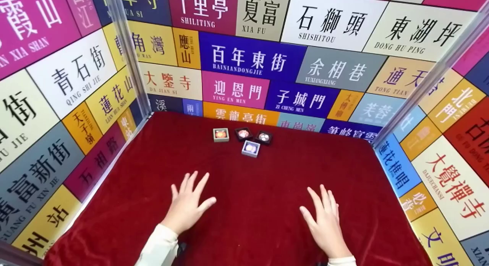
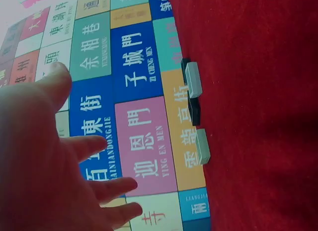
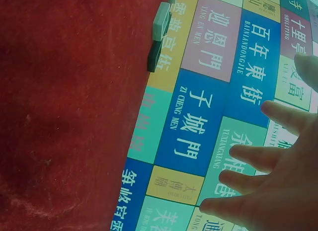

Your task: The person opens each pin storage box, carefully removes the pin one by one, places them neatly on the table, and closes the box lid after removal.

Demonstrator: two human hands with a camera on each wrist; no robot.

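Both hands hover over a dark red velvet cloth (image 1: 259, 220), holding nothing. Toward the left, my left hand (image 1: 187, 205) has its fingers spread and straight; the left wrist view shows the same hand (image 2: 59, 156) side-on. My right hand (image 1: 324, 220) is at the right with fingers extended, and the right wrist view shows it (image 3: 273, 161) apart from anything. Ahead of both hands, near the far edge, sit several small square boxes: a greenish one with an orange-red top (image 1: 221, 135), a dark one with reddish contents (image 1: 243, 134), another dark one (image 1: 264, 137), and a pale grey-blue one (image 1: 250, 148) in front.
Panels printed with colourful Chinese place-name signs (image 1: 252, 63) stand behind the cloth and along both sides. Clear upright corner edges (image 1: 131, 63) join the panels at left and right. The cloth shows slight wrinkles.
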